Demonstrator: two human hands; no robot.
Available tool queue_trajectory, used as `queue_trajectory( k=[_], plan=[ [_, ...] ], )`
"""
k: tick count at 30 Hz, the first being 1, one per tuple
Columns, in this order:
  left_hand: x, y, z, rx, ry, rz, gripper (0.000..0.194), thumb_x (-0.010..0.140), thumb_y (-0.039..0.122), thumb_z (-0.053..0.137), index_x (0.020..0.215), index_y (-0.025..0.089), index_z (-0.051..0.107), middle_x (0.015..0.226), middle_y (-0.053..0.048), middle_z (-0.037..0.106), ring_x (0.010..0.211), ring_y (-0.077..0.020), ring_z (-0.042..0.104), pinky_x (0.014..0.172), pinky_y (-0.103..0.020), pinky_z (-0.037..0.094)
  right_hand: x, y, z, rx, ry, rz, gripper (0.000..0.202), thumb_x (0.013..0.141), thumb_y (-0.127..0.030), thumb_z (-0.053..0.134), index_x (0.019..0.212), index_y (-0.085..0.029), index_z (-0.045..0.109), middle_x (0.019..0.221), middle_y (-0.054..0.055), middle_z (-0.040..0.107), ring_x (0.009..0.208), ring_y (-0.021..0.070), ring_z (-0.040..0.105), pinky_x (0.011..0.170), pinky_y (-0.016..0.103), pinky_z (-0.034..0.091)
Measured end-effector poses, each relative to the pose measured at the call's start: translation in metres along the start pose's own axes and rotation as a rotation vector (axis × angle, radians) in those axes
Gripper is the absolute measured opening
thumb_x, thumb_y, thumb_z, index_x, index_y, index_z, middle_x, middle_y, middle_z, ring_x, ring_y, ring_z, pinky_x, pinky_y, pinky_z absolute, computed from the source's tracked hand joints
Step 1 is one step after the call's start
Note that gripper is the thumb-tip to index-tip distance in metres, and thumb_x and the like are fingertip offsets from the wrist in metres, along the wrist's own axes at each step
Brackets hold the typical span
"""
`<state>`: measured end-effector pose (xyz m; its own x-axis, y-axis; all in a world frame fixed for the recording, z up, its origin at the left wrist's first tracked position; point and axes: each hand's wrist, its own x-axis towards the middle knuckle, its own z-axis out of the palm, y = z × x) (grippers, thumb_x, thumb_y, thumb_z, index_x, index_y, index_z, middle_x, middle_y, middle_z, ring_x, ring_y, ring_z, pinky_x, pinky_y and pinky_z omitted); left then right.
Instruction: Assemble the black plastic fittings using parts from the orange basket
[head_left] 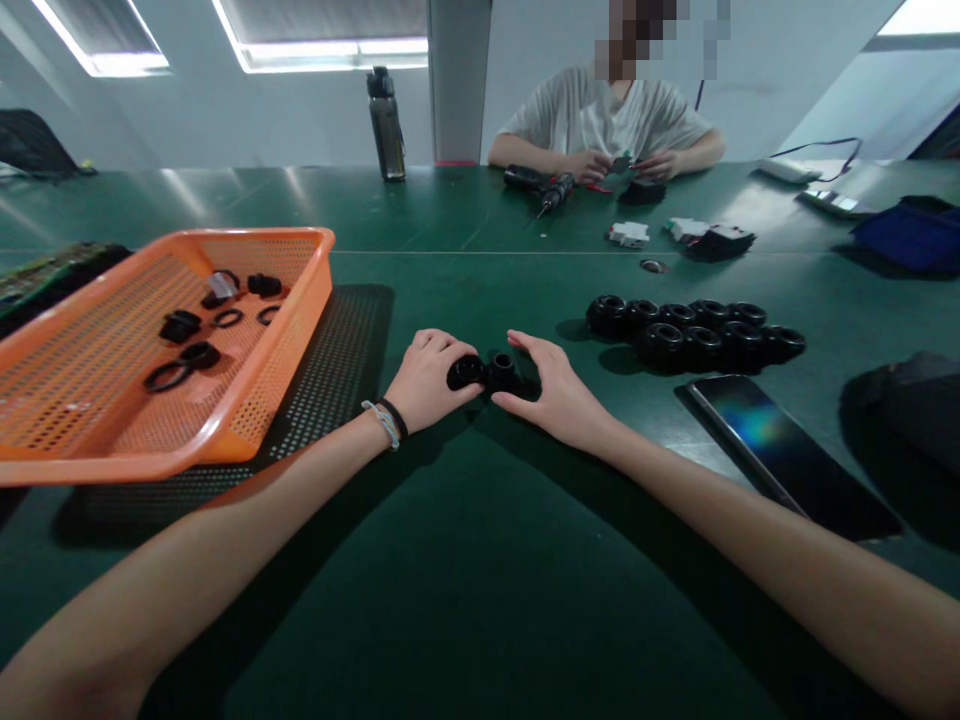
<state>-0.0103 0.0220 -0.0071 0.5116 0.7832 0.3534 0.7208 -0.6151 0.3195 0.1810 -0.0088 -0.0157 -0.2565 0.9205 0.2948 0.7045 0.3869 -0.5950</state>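
Nearest is the bare green tabletop (pixel 480 560) between the forearms. A dark, glossy phone (pixel 795 450) lies flat to the right of the right hand, partly hidden by that forearm. Two wristbands (pixel 393 420) sit on the left wrist.

The left hand (pixel 433 380) grasps a glossy black part (pixel 466 371), thumb and fingers closed about it. A second black part (pixel 502 372), its round opening facing up, stands between the hands, just beside the first. The right hand (pixel 559 395) is open, thumb and fingers spread around that second part; contact cannot be confirmed.

Left of the left hand stands an orange perforated basket (pixel 292 350), holding black fittings (pixel 181 325) and black rings (pixel 228 318). Right of the right hand and slightly beyond it, glossy black round pieces (pixel 703 342) are grouped close together in two rows.

Farther out, beyond the right hand, lie white blocks (pixel 628 235), then a power drill (pixel 553 192) with its bit toward the hands. A dark bottle (pixel 387 135) stands upright beyond the left hand. Across the table, a co-worker (pixel 607 125) in a light shirt holds a small object in both hands.
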Motion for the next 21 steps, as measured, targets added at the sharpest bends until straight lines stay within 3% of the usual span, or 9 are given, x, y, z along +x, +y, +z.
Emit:
queue_trajectory(
  k=[3, 6, 11, 16, 21],
  plan=[
    [0.000, 0.000, 0.000, -0.059, 0.020, 0.005, 0.032, 0.073, 0.021, 0.065, 0.104, 0.016, 0.058, 0.099, -0.007, 0.062, 0.103, -0.0243, 0.048, 0.094, -0.042, 0.040, -0.002, 0.000, 0.004, -0.062, -0.034, 0.001, 0.075, 0.072, -0.049, 0.060, 0.137, -0.024, 0.032, 0.144, 0.011, 0.037, 0.137, 0.0344, 0.021, 0.107, 0.059, 0.023],
    [-0.001, 0.001, 0.000, -0.134, 0.025, -0.047, 0.043, 0.072, 0.019, 0.067, 0.112, 0.014, 0.052, 0.101, -0.008, 0.061, 0.100, -0.0227, 0.051, 0.089, -0.039, 0.044, -0.002, 0.003, 0.007, -0.123, -0.044, -0.005, 0.070, 0.073, -0.050, 0.060, 0.135, -0.025, 0.038, 0.145, 0.010, 0.036, 0.137, 0.0352, 0.020, 0.107, 0.060, 0.023],
    [-0.001, 0.003, -0.001, -0.175, -0.021, -0.076, 0.035, 0.071, 0.024, 0.069, 0.100, 0.016, 0.052, 0.094, -0.006, 0.060, 0.088, -0.0205, 0.056, 0.078, -0.036, 0.048, 0.000, 0.008, 0.007, -0.156, 0.035, 0.001, 0.037, 0.076, -0.037, 0.060, 0.108, -0.019, 0.061, 0.132, 0.014, 0.050, 0.126, 0.0329, 0.040, 0.102, 0.055, 0.034],
    [-0.002, 0.002, -0.001, -0.226, 0.048, 0.026, 0.035, 0.075, 0.021, 0.065, 0.108, 0.019, 0.054, 0.095, -0.004, 0.057, 0.087, -0.0174, 0.056, 0.077, -0.033, 0.049, 0.000, 0.006, 0.001, -0.078, 0.107, -0.023, 0.027, 0.073, -0.033, 0.062, 0.097, -0.020, 0.062, 0.120, 0.011, 0.059, 0.117, 0.0298, 0.050, 0.098, 0.053, 0.038],
    [-0.003, 0.001, 0.001, -0.261, 0.127, 0.041, 0.038, 0.078, 0.019, 0.060, 0.115, 0.017, 0.053, 0.107, -0.008, 0.052, 0.092, -0.0163, 0.055, 0.077, -0.030, 0.051, -0.002, -0.003, -0.006, 0.070, 0.153, 0.028, 0.030, 0.073, -0.028, 0.059, 0.101, -0.018, 0.058, 0.107, 0.010, 0.065, 0.102, 0.0251, 0.060, 0.091, 0.046, 0.045]
  ],
)
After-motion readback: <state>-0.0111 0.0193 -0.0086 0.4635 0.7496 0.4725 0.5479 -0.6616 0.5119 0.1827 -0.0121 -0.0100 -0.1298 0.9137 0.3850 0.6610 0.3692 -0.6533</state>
